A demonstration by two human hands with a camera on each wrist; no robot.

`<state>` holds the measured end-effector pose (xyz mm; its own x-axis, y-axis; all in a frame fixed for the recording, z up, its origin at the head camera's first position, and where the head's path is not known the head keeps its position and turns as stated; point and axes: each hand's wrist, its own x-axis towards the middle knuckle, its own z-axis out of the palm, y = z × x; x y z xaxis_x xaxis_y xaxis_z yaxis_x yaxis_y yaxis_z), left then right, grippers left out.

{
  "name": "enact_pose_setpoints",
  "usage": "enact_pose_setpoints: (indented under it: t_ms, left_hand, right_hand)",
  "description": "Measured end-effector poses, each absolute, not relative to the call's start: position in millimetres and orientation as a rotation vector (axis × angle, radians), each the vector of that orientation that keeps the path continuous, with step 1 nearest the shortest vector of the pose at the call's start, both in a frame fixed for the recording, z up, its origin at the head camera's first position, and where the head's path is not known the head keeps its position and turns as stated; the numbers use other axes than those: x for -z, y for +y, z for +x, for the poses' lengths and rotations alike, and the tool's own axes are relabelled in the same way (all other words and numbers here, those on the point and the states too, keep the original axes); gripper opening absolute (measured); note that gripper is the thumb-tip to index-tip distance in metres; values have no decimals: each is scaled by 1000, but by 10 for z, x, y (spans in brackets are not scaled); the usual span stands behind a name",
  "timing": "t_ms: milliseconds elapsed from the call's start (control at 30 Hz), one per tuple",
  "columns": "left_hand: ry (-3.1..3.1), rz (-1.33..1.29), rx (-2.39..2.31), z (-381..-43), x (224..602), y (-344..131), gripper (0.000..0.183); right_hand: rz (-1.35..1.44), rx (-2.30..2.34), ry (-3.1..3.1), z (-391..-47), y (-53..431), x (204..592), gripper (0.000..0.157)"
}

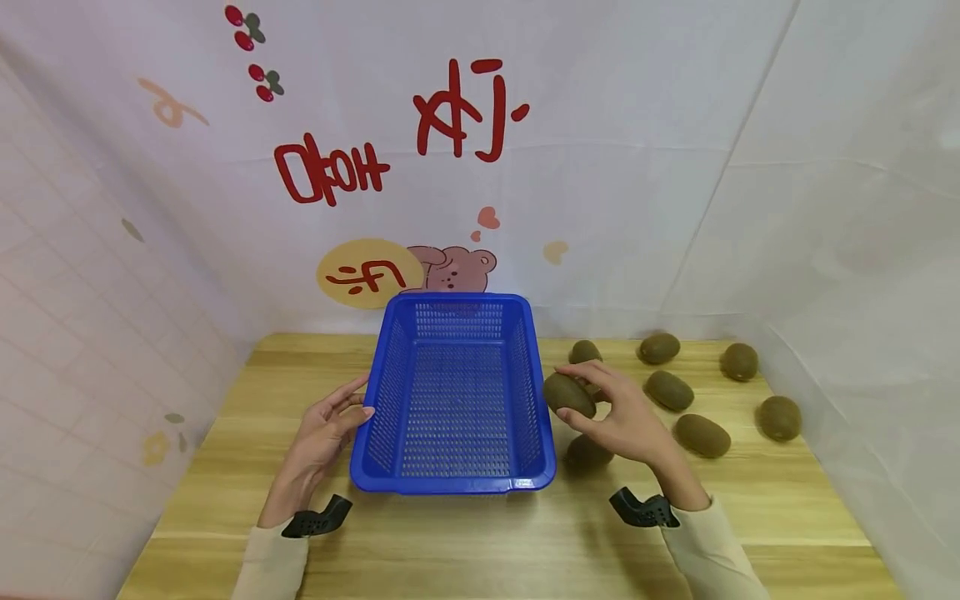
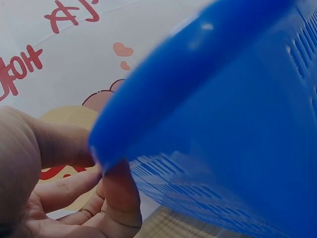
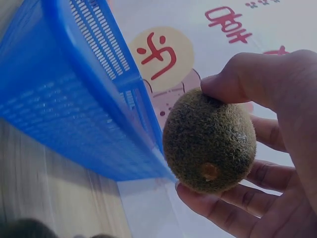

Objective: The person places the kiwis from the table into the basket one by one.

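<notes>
A blue plastic basket [image 1: 457, 485] with perforated walls stands in front of me, and nothing lies inside it. My left hand [image 1: 322, 442] pinches its left rim; the left wrist view shows the thumb and fingers at the rim [image 2: 163, 74]. In my right hand [image 1: 626, 412] is a brown fuzzy kiwi [image 1: 568, 395], held between thumb and fingers just beside the basket's right rim. The right wrist view shows this kiwi [image 3: 210, 141] close up, with a finger below it. Another kiwi [image 1: 588, 454] lies on the table under the right hand, partly hidden.
Several more kiwis lie on the wooden table [image 1: 450, 550] to the right, among them a kiwi [image 1: 702, 436] near the right wrist and a kiwi [image 1: 780, 418] farthest right. One kiwi [image 1: 585, 351] sits behind the right hand. A printed white curtain [image 1: 615, 167] hangs behind the table.
</notes>
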<state>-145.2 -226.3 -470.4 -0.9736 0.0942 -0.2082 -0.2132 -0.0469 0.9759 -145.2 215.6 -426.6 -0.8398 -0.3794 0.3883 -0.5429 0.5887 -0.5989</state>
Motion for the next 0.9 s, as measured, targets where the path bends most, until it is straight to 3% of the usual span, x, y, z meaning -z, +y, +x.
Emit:
enact_pose_setpoints:
  t_ms: [900]
  left_hand:
    - [2029, -131, -2100, -1460, 4732, -2240, 69]
  right_hand:
    - [981, -1096, -2606, -1680, 1489, 4140, 53]
